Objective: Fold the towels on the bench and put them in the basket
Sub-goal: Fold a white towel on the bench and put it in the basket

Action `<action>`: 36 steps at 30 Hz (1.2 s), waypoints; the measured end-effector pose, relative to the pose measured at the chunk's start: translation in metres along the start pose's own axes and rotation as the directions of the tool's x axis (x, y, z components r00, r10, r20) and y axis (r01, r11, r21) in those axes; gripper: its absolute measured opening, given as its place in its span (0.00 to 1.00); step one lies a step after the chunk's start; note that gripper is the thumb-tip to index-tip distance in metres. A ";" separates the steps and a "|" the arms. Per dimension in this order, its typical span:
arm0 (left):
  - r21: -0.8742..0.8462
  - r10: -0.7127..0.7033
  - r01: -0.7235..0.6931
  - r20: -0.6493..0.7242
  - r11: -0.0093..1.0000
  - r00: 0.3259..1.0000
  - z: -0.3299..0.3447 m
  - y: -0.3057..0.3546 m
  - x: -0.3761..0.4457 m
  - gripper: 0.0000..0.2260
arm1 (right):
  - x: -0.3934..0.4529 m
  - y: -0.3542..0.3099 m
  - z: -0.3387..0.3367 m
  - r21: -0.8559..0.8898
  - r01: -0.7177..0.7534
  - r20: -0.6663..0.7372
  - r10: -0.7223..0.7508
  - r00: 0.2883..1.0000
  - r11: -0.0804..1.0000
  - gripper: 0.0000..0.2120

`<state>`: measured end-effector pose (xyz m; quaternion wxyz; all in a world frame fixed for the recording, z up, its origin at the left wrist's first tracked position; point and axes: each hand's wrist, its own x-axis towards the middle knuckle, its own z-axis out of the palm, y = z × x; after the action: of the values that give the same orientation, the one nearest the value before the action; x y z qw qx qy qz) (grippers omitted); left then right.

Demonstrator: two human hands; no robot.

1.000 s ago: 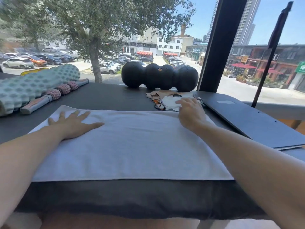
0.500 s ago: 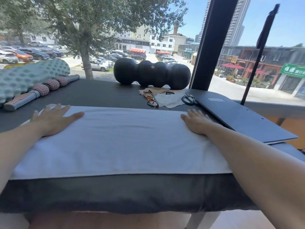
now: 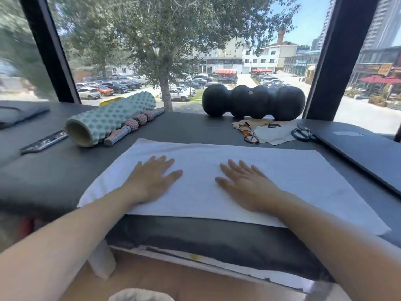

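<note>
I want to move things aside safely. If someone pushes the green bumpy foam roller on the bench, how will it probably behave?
The green foam roller lies on its round side, so it would likely roll. Its core looks hollow, so it is probably light. The massage stick beside it might block it one way.

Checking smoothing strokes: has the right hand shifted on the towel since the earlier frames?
Yes. The right hand has slid leftward, from the white towel's right end near the laptop toward its middle, lying flat.
</note>
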<state>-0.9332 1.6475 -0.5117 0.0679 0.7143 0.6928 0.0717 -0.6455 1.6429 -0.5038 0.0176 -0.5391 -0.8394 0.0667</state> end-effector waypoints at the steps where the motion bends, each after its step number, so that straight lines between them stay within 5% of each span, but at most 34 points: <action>1: -0.007 -0.022 0.022 0.013 1.000 1.000 -0.001 -0.013 -0.006 0.32 | -0.004 0.009 -0.002 -0.015 -0.030 0.001 0.030 1.000 0.999 0.30; 8: 0.002 -0.003 0.003 -0.028 1.000 1.000 -0.006 -0.065 -0.039 0.40 | -0.079 0.091 -0.012 -0.006 -0.363 -0.007 0.363 0.932 0.932 0.33; 16: 0.097 -0.112 0.111 -0.004 0.989 0.994 -0.026 -0.045 -0.044 0.23 | -0.120 0.119 -0.020 0.108 -0.497 -0.070 0.506 0.860 0.861 0.32; 18: 0.145 -0.076 0.083 -0.049 0.986 0.996 -0.030 -0.018 -0.041 0.24 | -0.126 0.119 -0.019 0.123 -0.542 -0.081 0.553 0.830 0.831 0.36; 21: 0.032 0.182 -0.180 -0.090 0.983 0.979 -0.019 0.056 -0.050 0.24 | -0.131 0.122 -0.027 0.127 -0.614 -0.155 0.627 0.764 0.779 0.39; 24: -0.026 0.479 -0.481 -0.068 0.876 0.875 0.006 0.154 -0.064 0.26 | -0.120 0.138 -0.050 0.185 -0.624 -0.138 0.649 0.748 0.759 0.28; 27: 0.002 0.636 -0.636 0.009 0.771 0.771 0.039 0.242 -0.073 0.32 | -0.098 0.150 -0.062 0.334 -0.574 -0.084 0.629 0.772 0.748 0.21; 30: 0.036 0.674 -0.674 -0.016 0.738 0.738 0.064 0.307 -0.084 0.34 | -0.073 0.159 -0.062 0.320 -0.554 -0.129 0.615 0.778 0.769 0.18; 34: -0.052 0.615 -0.619 -0.080 0.784 0.785 0.078 0.339 -0.092 0.45 | -0.047 0.175 -0.063 0.568 -0.515 -0.103 0.676 0.729 0.642 0.14; 36: -0.049 0.601 -0.607 -0.100 0.793 0.793 0.080 0.342 -0.090 0.39 | -0.036 0.181 -0.066 0.609 -0.507 -0.085 0.686 0.723 0.610 0.12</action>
<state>-0.5849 1.5467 -0.5241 0.0419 0.8914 0.4274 0.1449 -0.4609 1.6907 -0.4605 0.2785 -0.7651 -0.5376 0.2193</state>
